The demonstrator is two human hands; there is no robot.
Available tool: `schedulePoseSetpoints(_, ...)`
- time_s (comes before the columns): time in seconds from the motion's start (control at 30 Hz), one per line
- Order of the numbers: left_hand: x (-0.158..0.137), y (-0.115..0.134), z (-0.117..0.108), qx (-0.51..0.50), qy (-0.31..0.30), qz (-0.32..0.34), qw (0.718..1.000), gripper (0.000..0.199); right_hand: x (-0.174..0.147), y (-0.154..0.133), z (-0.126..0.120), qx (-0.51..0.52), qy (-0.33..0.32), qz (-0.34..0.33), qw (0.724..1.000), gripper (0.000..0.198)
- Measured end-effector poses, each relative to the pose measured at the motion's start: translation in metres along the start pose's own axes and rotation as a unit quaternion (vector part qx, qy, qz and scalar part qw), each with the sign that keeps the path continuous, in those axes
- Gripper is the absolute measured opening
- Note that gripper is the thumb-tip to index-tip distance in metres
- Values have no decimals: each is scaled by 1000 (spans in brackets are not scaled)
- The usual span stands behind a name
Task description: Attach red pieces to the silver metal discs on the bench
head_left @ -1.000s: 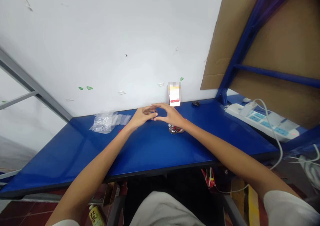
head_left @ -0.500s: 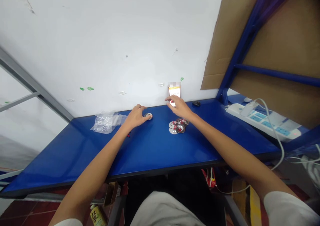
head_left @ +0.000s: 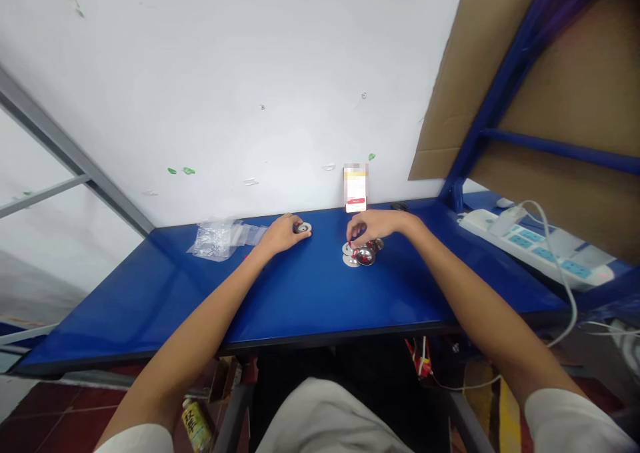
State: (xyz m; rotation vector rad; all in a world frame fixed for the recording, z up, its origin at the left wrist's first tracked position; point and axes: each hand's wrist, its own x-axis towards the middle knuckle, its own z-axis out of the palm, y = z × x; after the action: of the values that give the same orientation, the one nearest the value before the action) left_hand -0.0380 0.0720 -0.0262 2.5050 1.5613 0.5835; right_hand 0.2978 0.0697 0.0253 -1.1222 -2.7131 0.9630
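Note:
At the back of the table, my left hand [head_left: 286, 233] is closed at the edge of a small silver finger cymbal [head_left: 305, 227], thumb on the near side. My right hand [head_left: 373, 225] bends down over a pile of similar shiny finger cymbals [head_left: 365, 256] with red cord loops. Its thumb and fingertips pinch a red cord at the pile's left side, above a pale cymbal [head_left: 351, 261]. Part of the pile is hidden under this hand.
A lit phone [head_left: 356, 189] leans on the wall behind my right hand. Clear plastic bags [head_left: 215, 239] lie left on the blue table [head_left: 310, 299]. A white power strip [head_left: 537, 246] with a cable stands right, near a dark round object [head_left: 399, 206].
My right hand has come down from in front of the phone to the pile and closed on a red cord. My left hand stays at its cymbal. The view has shifted slightly.

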Motion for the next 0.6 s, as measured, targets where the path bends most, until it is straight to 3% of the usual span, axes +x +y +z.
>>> schedulePoseSetpoints(0.2, -5, 14, -3, -25, 43, 21, 999, 51, 2, -8, 4, -18, 23, -40, 999, 22)
schedulePoseSetpoints(0.3, -9, 31, -13, -153, 75, 4, 985, 49, 5, -15, 8, 30, 83, -79, 993, 23)
schedulePoseSetpoints(0.37, -12, 43, -16, -305, 10, -21, 952, 45, 10, -21, 14, 82, 160, -105, 978, 25)
schedulePoseSetpoints(0.47, -15, 56, -11, -495, -118, -43, 860, 46, 22, -30, 28, 132, 288, -141, 938, 25)
schedulePoseSetpoints(0.53, -17, 62, -4, -563, -127, -52, 815, 47, 29, -36, 38, 151, 324, -160, 920, 22)
schedulePoseSetpoints(0.6, -19, 64, 2, -596, -103, -63, 794, 45, 33, -42, 46, 143, 341, -169, 914, 19)
